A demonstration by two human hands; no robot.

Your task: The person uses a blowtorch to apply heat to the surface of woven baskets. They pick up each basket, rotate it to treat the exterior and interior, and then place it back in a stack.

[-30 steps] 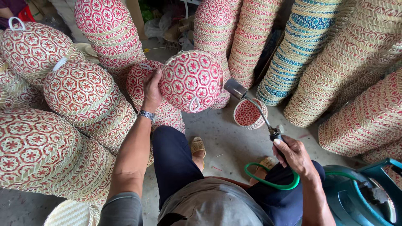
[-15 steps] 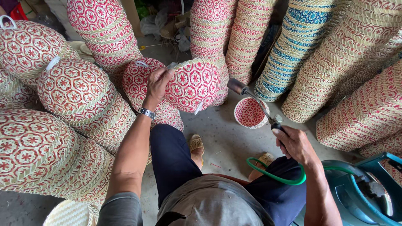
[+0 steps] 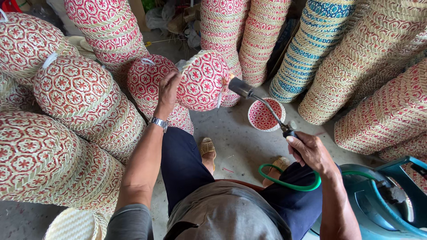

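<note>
The left hand [image 3: 168, 91] grips a red-patterned basket [image 3: 202, 80], held up and tilted. The right hand [image 3: 311, 153] is clamped on a torch [image 3: 262, 104], its nozzle just right of the basket. A small bowl [image 3: 266, 114] sits on the floor [image 3: 231, 142] beyond.

Stacks of red-and-cream woven baskets [image 3: 66, 93] piled along the left and back, a blue-patterned stack [image 3: 311, 49] leaning among them (upper right). A small red-patterned basket [image 3: 266, 114] upright on the concrete floor [image 3: 235, 142]. A teal gas cylinder [image 3: 378, 200] at lower right.

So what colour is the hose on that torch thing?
Green. The hose loops across the person's lap below the right hand, seen clearly in the head view.
</note>
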